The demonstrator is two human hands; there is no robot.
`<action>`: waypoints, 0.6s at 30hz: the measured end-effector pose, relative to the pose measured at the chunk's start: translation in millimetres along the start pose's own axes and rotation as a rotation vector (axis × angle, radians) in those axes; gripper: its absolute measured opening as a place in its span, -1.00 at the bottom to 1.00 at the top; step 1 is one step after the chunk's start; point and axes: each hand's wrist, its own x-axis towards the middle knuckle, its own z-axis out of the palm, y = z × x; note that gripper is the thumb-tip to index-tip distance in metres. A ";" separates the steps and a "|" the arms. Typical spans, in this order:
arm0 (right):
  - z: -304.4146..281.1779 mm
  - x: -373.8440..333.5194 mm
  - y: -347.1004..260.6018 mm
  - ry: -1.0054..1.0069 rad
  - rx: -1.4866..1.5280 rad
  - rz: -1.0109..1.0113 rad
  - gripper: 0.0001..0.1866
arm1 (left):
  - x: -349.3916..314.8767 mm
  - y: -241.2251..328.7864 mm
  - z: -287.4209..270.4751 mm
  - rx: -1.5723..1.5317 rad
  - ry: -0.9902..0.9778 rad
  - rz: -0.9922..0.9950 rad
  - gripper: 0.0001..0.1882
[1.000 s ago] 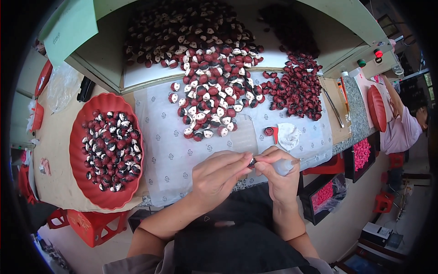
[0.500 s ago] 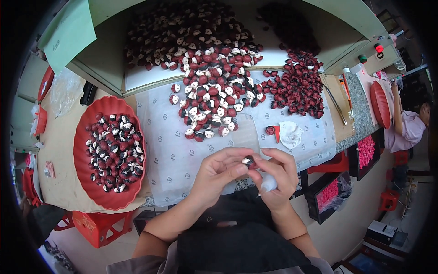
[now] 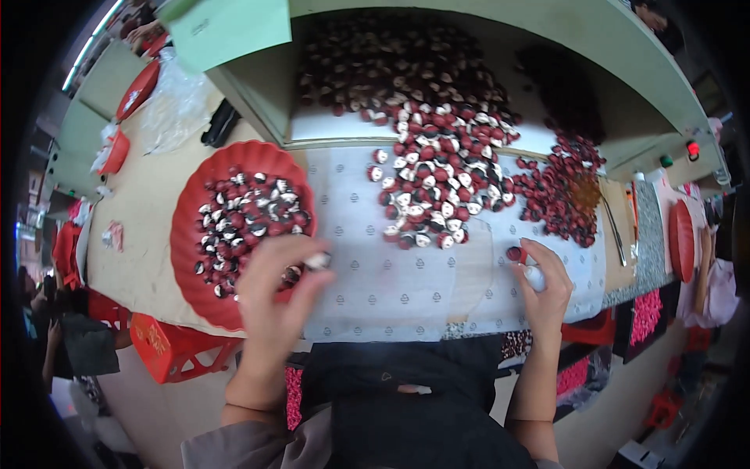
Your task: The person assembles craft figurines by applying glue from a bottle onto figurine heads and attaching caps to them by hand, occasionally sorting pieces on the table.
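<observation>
In the head view, a small pale piece [image 3: 318,260] is pinched in the fingertips of the left hand [image 3: 275,293] at the lower right rim of the red tray [image 3: 187,234], left of centre. A white tool [image 3: 535,277] is gripped by the right hand [image 3: 547,293], right of centre, beside a single red piece [image 3: 513,253] on the white sheet [image 3: 391,285].

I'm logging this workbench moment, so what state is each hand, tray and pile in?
left hand: over the red tray's near edge, pinching one small red-and-white piece.
right hand: on the white sheet, gripping a small white tool.
red tray: partly filled with red-and-white pieces.
middle pile: loose, spread on the sheet, mixed red and white.
right pile: loose, nearly all red.
</observation>
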 end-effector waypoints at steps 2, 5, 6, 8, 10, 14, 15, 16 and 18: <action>5.0 3.2 0.2 -0.116 -0.107 -0.014 -0.65 | 0.8 -17.1 -23.1 0.295 0.022 -0.047 -0.71; 9.2 3.9 -0.8 -0.064 -0.069 -0.060 -0.65 | -3.0 -18.6 -27.7 0.512 0.059 0.034 -0.65; 8.9 2.6 -3.7 -0.063 -0.064 -0.062 -0.65 | -4.3 -10.2 -22.6 0.338 0.032 0.016 -0.63; 7.6 1.6 -17.2 0.061 -0.036 -0.107 -0.66 | -15.2 0.2 -5.7 -0.020 -0.151 -0.007 -0.63; 11.2 -2.7 -27.8 0.067 0.014 -0.162 -0.67 | -12.6 26.7 30.5 -0.547 -0.389 -0.270 -0.62; 22.3 -8.6 -36.4 0.033 0.080 -0.267 -0.66 | -9.0 22.9 105.0 -0.857 -0.511 -0.410 -0.63; 25.0 -11.0 -35.6 0.026 0.101 -0.287 -0.65 | -5.8 19.5 114.1 -1.004 -0.598 -0.528 -0.64; 29.9 -10.0 -31.9 0.058 0.099 -0.337 -0.64 | -4.9 16.0 122.0 -1.006 -0.602 -0.527 -0.64; 35.5 -9.5 -27.7 0.069 0.109 -0.304 -0.65 | -4.4 12.5 132.4 -1.089 -0.595 -0.529 -0.67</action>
